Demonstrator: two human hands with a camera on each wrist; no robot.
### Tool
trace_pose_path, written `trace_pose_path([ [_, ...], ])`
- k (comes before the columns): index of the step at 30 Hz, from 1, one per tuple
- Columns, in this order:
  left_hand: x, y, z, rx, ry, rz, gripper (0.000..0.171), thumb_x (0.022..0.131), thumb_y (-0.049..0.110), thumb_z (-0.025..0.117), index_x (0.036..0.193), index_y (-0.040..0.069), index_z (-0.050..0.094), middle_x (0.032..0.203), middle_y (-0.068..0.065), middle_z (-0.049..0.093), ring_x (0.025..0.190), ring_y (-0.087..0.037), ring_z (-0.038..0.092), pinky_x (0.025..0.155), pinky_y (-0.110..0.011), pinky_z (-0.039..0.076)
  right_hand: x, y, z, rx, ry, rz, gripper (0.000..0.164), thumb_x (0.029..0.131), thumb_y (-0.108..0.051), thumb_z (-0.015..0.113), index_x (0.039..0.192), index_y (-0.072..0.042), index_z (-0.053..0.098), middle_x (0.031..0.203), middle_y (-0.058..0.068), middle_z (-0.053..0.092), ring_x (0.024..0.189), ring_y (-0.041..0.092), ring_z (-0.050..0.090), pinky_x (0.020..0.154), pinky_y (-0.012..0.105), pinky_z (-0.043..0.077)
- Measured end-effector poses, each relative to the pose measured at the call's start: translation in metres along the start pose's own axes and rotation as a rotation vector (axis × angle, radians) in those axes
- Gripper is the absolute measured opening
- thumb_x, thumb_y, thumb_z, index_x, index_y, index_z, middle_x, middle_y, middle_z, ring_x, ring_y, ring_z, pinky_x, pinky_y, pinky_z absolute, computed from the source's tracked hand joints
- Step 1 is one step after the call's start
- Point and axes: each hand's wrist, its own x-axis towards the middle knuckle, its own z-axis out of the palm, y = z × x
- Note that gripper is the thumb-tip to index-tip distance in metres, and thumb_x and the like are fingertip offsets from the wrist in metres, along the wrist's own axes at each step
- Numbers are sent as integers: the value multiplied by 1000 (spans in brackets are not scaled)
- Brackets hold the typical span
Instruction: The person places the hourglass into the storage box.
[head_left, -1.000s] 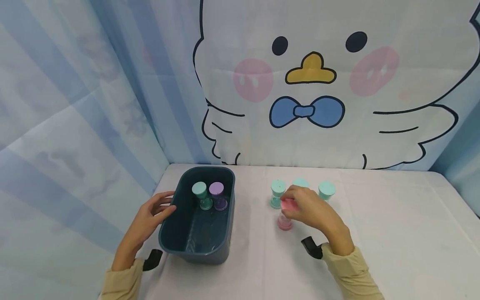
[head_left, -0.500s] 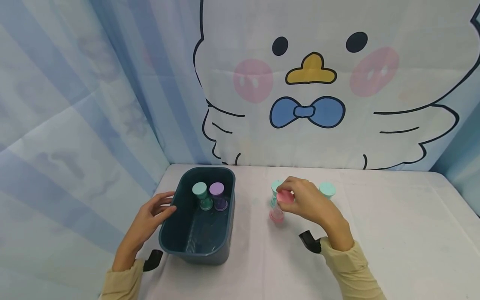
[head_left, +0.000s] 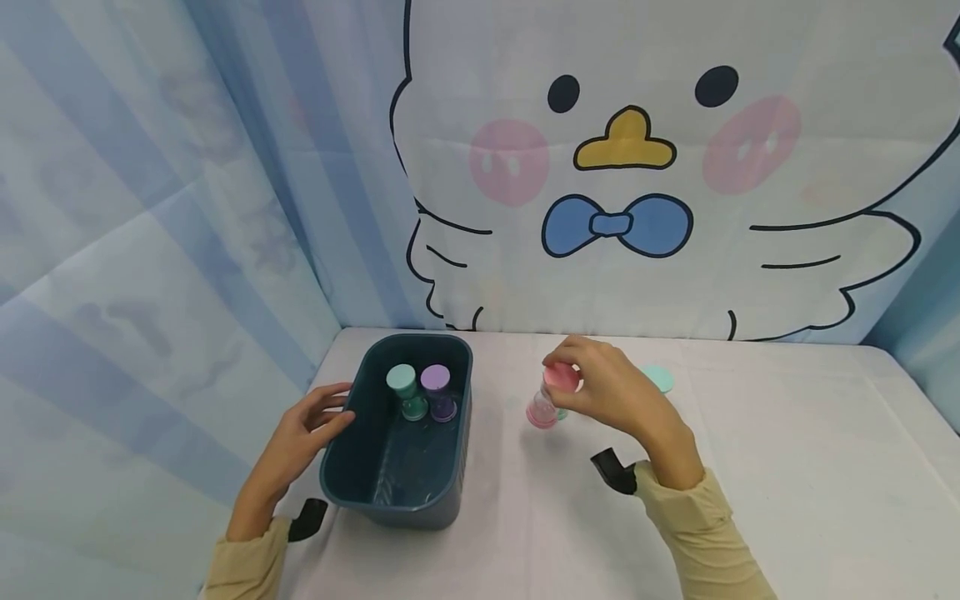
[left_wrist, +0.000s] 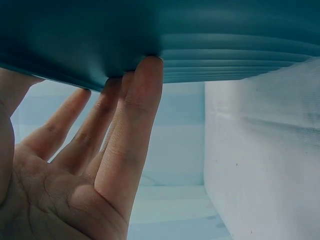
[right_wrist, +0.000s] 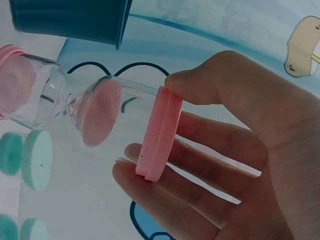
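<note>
My right hand (head_left: 611, 387) pinches the pink cap of a sand timer (right_wrist: 100, 107) between thumb and fingers. The timer has clear glass bulbs with pink sand and hangs tilted, its lower end pointing toward the bin. On the left, my left hand (head_left: 303, 429) rests against the side of a dark teal bin (head_left: 390, 507). Its fingers lie nearly straight along the bin's outer wall (left_wrist: 225, 45) in the left wrist view. Inside the bin, a green sand timer (head_left: 402, 383) and a purple sand timer (head_left: 437, 381) stand side by side at the far end.
Behind my right hand a mint cap (head_left: 658, 379) shows. Two mint-capped timers (right_wrist: 37, 160) appear at the left edge of the right wrist view. A white cloth covers the table (head_left: 787, 467). A printed curtain (head_left: 637, 292) hangs at the back.
My right hand has lifted the pink sand timer and moved it away and slightly left, tilting it. The left hand and the bin have stayed in place.
</note>
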Motion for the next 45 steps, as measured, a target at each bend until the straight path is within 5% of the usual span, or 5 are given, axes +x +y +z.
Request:
trace_pose_path([
  [45,0,1,1,16,13,8,52,101,27,60,148,11,44,142,-21,52,127,-40,54,100,-57,48,39,-51,-9,12,41,-114,28,82,-17,80,107,-6,73,102,4,66,88,16,62,78,29,57],
])
